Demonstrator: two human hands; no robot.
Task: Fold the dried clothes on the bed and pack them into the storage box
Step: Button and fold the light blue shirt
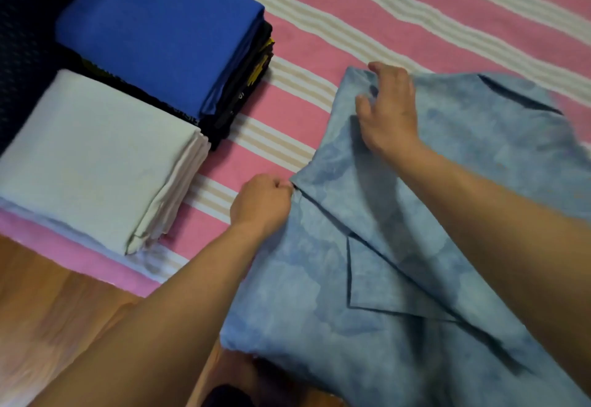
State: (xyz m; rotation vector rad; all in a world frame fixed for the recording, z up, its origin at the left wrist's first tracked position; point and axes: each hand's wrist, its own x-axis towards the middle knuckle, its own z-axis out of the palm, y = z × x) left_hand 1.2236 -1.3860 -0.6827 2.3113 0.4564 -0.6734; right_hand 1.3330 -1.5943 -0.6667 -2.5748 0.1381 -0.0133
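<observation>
I'm folding a light blue shirt (415,246) lying on the striped bed sheet (415,22), its near part hanging over the bed edge. My left hand (262,203) is pinching its left edge, fingers curled. My right hand (388,112) is resting on top, fingers loosely bent, gripping nothing. Folded white pile (92,157) and blue-topped pile (160,45) are sitting well left.

shirt (415,246): mottled matt cloth | bedsheet (415,6): woven striped cloth | floor (48,294): glossy wood

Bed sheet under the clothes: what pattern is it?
The bed sheet has pink, white and beige stripes, seen in the head view.
</observation>
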